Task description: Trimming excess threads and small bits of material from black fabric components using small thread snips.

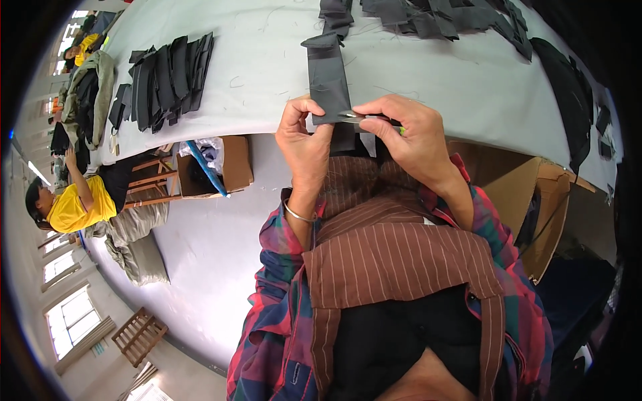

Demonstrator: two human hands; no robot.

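Note:
A dark grey fabric strip (329, 79) lies over the table's near edge, its lower end raised between my hands. My left hand (304, 134) is closed, thumb and fingers pinching the strip at its left edge. In my right hand (414, 134) is a pair of thread snips (351, 117), metal with a bit of yellow-green showing near the palm. The snips' pointed end lies against the strip's right edge; most of the handle is hidden in the fingers. Beyond the strip, more dark pieces (336, 17) lie on the table.
The white-covered table (267, 73) carries a row of dark strips (170, 83) at left and a heap (428, 17) at the far side. Cardboard boxes (235, 164) stand beneath it. A person in yellow (80, 204) works at the left, beside a wooden stool (150, 177).

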